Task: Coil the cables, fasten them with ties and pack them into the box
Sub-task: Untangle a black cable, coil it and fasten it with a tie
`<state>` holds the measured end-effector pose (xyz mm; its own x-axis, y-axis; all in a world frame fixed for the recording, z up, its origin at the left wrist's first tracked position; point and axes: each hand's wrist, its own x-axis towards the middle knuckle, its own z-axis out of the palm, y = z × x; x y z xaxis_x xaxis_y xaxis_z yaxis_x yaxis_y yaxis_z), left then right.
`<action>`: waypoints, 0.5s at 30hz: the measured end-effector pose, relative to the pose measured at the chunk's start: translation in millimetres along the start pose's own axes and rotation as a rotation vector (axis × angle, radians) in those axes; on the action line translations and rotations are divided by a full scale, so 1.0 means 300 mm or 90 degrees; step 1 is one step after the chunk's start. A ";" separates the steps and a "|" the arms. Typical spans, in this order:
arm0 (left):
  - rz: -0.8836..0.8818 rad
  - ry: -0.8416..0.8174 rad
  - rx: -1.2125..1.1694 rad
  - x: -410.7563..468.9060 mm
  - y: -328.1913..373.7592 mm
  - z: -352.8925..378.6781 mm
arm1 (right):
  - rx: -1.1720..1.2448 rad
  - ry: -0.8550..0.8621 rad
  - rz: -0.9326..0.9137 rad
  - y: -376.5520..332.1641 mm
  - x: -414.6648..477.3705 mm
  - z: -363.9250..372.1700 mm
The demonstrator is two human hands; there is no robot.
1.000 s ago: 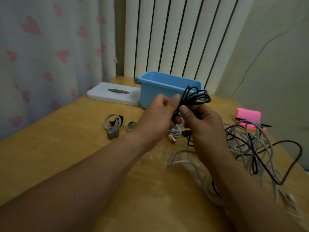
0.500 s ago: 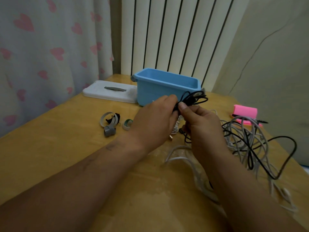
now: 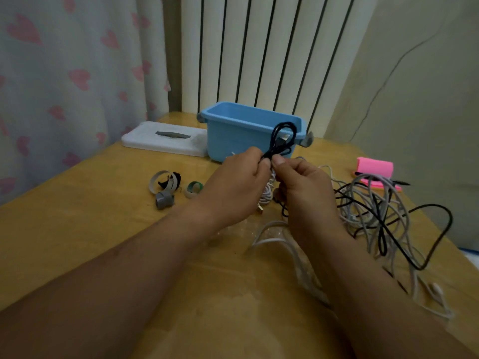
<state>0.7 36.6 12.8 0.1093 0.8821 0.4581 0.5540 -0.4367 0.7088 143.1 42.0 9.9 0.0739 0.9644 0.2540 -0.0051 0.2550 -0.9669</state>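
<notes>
We pinch the coiled black cable (image 3: pixel 283 140) with the curled fingers (image 3: pixel 259 165) of our left hand (image 3: pixel 233 186) and right hand (image 3: pixel 304 194), above the surface (image 3: pixel 77 229), before the blue box (image 3: pixel 233 136) near its far edge.

box (image 3: pixel 233 136): showing light blue at far middle, with grey clips at its ends.
lid (image 3: pixel 145 141): lying white left of the box, its handle showing grey.
coiled cable (image 3: pixel 270 151): showing black against the blue.
cable tangle (image 3: pixel 375 211): mixing white, pale grey and black at right.
ties (image 3: pixel 164 200): showing white, grey, black and green at left.
roll (image 3: pixel 374 168): glowing bright pink at far right.
counter (image 3: pixel 77 216): showing yellow-brown wood.
curtain (image 3: pixel 64 73): hanging white with pink hearts at far left.
wall panel (image 3: pixel 259 60): running cream with dark vertical stripes.
</notes>
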 end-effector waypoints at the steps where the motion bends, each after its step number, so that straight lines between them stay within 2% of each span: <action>1: -0.015 0.007 -0.038 0.000 0.002 0.003 | 0.008 0.008 -0.007 0.001 -0.001 0.005; 5: -0.055 -0.018 -0.133 -0.001 0.013 0.000 | -0.021 0.046 -0.046 0.015 -0.003 0.014; 11: -0.086 0.033 -0.262 0.005 0.012 -0.006 | -0.081 0.042 -0.092 0.008 -0.018 0.018; 15: -0.097 0.024 -0.292 -0.001 0.019 -0.012 | -0.014 0.035 -0.065 0.002 -0.019 0.018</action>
<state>0.9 33.2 18.7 0.0205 0.9391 0.3431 0.1402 -0.3425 0.9290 137.4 37.0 8.1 0.1267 0.9281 0.3501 0.0272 0.3496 -0.9365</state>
